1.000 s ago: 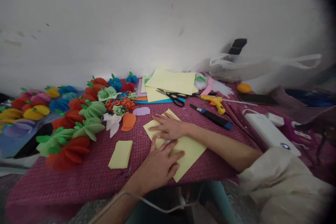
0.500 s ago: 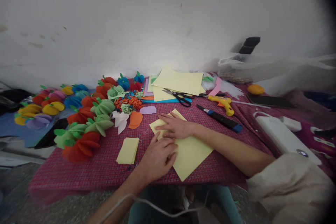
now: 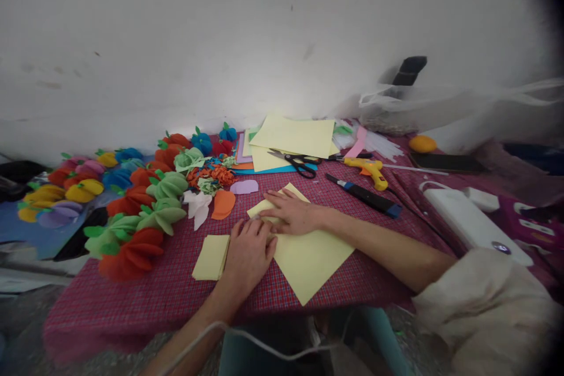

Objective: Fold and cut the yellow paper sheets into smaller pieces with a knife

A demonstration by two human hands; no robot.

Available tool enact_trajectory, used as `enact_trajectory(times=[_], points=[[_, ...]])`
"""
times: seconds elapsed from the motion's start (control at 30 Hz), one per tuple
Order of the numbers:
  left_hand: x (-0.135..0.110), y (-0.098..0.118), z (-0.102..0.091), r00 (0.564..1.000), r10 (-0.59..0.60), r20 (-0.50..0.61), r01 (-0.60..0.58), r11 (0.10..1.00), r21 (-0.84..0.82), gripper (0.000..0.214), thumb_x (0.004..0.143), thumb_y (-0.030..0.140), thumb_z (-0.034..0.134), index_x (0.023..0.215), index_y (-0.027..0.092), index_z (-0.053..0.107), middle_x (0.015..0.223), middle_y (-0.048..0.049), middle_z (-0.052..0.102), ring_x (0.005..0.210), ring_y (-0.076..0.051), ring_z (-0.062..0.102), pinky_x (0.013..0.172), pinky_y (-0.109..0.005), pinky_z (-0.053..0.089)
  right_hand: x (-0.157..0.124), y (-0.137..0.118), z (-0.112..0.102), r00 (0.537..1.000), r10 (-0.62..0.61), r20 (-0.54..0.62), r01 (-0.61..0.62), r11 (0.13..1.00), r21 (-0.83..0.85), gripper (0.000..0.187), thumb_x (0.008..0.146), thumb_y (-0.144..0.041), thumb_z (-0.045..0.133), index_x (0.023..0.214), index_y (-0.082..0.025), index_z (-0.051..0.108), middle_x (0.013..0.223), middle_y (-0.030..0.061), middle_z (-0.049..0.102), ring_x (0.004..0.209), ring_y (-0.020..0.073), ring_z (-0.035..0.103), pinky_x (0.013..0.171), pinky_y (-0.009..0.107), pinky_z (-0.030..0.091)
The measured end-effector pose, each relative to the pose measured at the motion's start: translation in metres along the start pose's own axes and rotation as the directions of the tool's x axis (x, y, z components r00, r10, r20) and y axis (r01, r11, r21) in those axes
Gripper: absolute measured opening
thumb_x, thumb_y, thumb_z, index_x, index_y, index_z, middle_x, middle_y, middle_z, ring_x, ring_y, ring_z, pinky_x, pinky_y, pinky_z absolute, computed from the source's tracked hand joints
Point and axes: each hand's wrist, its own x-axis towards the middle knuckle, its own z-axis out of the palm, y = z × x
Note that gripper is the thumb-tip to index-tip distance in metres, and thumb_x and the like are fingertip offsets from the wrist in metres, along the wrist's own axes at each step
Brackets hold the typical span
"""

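On the worktop, head view: pale yellow flat sheet [image 3: 308,264] lies skewed on the red-blue checked cloth of the worktop [image 3: 185,305], near edge, one corner toward the person.
Right hand [image 3: 293,214]: palm down on the sheet's far-left part, fingers spread; grip wide, nothing held.
Left hand [image 3: 249,249]: fingers close together, slightly bent, tips at the sheet's left edge by the right fingertips; can't tell whether the grip has hold of anything.
Small yellow stack: cut pale yellow rectangles [image 3: 210,257], just left of the left hand.
Cut pieces: orange rounded [image 3: 223,204], lilac rounded [image 3: 244,187], white [image 3: 198,207], all beyond the stack; crumpled multicolour scraps [image 3: 215,176] behind them.
Pumpkins: red, green, blue, yellow layered shapes [image 3: 132,255], massed at left.
Back: larger pale yellow sheets [image 3: 304,136]; black-handled scissors [image 3: 291,159] rest across their near edge.
Right of scissors: yellow glue gun [image 3: 372,171]; nearer, blue-black slim cutter [image 3: 370,198], apart from the sheet.
Far right: white oblong case [image 3: 476,223], orange round fruit [image 3: 423,143].
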Motion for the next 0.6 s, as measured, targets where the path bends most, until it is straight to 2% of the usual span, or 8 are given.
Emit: enact_trajectory(times=[0.1,0.17,0.27,0.33,0.47,0.6], points=[[0.0,0.0,0.0,1.0,0.017,0.004,-0.017,0.999,0.027,0.026,0.086,0.027,0.041,0.109,0.022,0.052,0.098,-0.0061,0.057,0.099,-0.022,0.05,0.098,-0.045,0.025,-0.006,-0.013,0.002,0.986,0.098,-0.134,-0.098,0.995,0.001,0.053,0.087,-0.034,0.039,0.133,-0.01,0.034,0.141,0.0194,0.025,0.132,0.0258,0.016,0.104,0.046,0.018],[0.001,0.0,-0.001,1.0,0.029,0.012,-0.029,0.999,0.036,0.025,0.086,0.027,0.04,0.105,0.022,0.055,0.096,-0.0059,0.057,0.098,-0.022,0.05,0.098,-0.045,0.025,-0.01,-0.022,0.006,0.971,0.157,-0.182,-0.155,0.988,0.022,0.051,0.088,-0.03,0.034,0.133,-0.005,0.033,0.14,0.0194,0.029,0.132,0.0232,0.018,0.105,0.041,0.019],[0.001,-0.001,-0.001,0.999,0.026,0.021,-0.026,0.999,0.043,0.022,0.086,0.028,0.039,0.096,0.022,0.058,0.096,-0.0059,0.056,0.097,-0.022,0.05,0.098,-0.045,0.025,-0.014,-0.029,0.013,0.978,0.164,-0.129,-0.16,0.986,0.045,0.051,0.091,-0.035,0.025,0.132,-0.006,0.035,0.137,0.0171,0.035,0.13,0.0216,0.023,0.105,0.04,0.021],[0.0,-0.002,0.0,1.0,0.019,0.023,-0.02,0.999,0.045,0.024,0.086,0.029,0.04,0.101,0.022,0.057,0.099,-0.0062,0.056,0.098,-0.022,0.05,0.097,-0.045,0.025,-0.015,-0.027,0.016,0.979,0.169,-0.109,-0.168,0.986,0.025,0.053,0.091,-0.04,0.022,0.131,-0.007,0.037,0.137,0.016,0.035,0.13,0.0216,0.023,0.106,0.04,0.02],[0.0,-0.004,0.003,1.0,0.024,0.015,-0.024,0.999,0.046,0.03,0.086,0.029,0.04,0.113,0.023,0.052,0.101,-0.0066,0.056,0.098,-0.022,0.05,0.097,-0.045,0.026,-0.018,-0.015,0.017,0.96,0.235,-0.153,-0.245,0.968,-0.052,0.061,0.09,-0.048,0.021,0.132,-0.007,0.035,0.141,0.0157,0.029,0.131,0.0233,0.02,0.106,0.042,0.016],[0.001,-0.005,0.004,1.0,0.021,0.017,-0.022,0.998,0.054,0.031,0.086,0.029,0.039,0.113,0.024,0.052,0.101,-0.0068,0.056,0.098,-0.023,0.05,0.096,-0.045,0.027,-0.021,-0.004,0.018,0.933,0.312,-0.181,-0.333,0.938,-0.096,0.075,0.083,-0.062,0.023,0.134,-0.008,0.031,0.141,0.0155,0.029,0.131,0.0257,0.019,0.106,0.045,0.013]])
